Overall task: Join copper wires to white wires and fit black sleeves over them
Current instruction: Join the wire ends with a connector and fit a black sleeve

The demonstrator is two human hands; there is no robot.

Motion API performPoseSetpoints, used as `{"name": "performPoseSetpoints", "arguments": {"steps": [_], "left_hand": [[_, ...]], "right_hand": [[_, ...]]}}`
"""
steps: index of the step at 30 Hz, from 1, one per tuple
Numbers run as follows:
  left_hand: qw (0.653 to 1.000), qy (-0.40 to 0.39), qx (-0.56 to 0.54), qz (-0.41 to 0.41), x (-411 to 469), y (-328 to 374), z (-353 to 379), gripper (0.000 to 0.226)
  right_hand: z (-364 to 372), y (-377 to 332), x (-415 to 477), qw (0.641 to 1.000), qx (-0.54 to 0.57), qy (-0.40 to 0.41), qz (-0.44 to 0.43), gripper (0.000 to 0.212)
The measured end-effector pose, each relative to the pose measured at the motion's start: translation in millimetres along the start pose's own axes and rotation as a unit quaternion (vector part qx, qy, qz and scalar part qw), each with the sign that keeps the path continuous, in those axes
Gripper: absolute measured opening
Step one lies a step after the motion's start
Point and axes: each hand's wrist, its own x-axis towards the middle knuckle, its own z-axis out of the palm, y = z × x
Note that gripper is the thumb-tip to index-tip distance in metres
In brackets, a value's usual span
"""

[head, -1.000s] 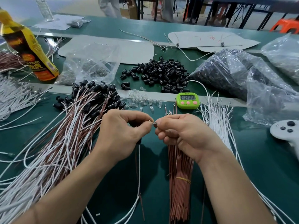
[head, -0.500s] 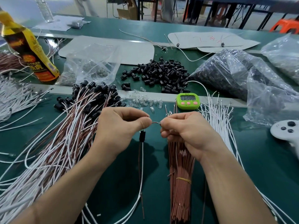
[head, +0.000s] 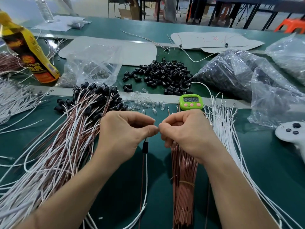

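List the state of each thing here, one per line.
left hand, pinching the wire pair at its top end
right hand, pinching that same end
black sleeve, threaded on the pair, below the left hand
copper wire bundle, bound by a band
green timer, display on
loose black sleeves, heaped, unfitted
finished wires, sleeved, piled

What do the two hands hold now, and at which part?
The left hand pinches the top end of a white and copper wire pair, above its black sleeve. The right hand, fingers curled, meets that end; its grip is hidden.
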Motion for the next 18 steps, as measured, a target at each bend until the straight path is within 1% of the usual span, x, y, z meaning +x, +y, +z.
{"name": "performPoseSetpoints", "arguments": {"steps": [3,6,8,14,18], "left_hand": [[0.999,-0.01,0.011,0.035,-2.8,3.4,-0.6,0.029],[0.999,-0.027,0.012,0.045,-2.2,3.4,-0.9,0.027],[0.999,-0.039,-0.002,0.029,-0.1,1.9,-0.5,0.025],[0.993,-0.079,-0.079,-0.04,6.1,-4.6,-0.6,0.03],[0.993,-0.098,-0.054,-0.049,6.3,-6.5,-3.3,0.022]], "right_hand": [[-1.9,0.3,0.2,1.0,-0.009,-0.012,-0.009,0.011],[-4.3,1.2,0.6,1.0,-0.006,-0.022,-0.012,0.012],[-5.9,1.1,0.4,1.0,0.007,-0.027,-0.013,0.012],[-10.6,2.9,1.3,0.999,0.015,-0.033,-0.005,0.016],[-11.9,1.1,0.0,0.998,-0.001,-0.063,-0.01,0.013]]}}
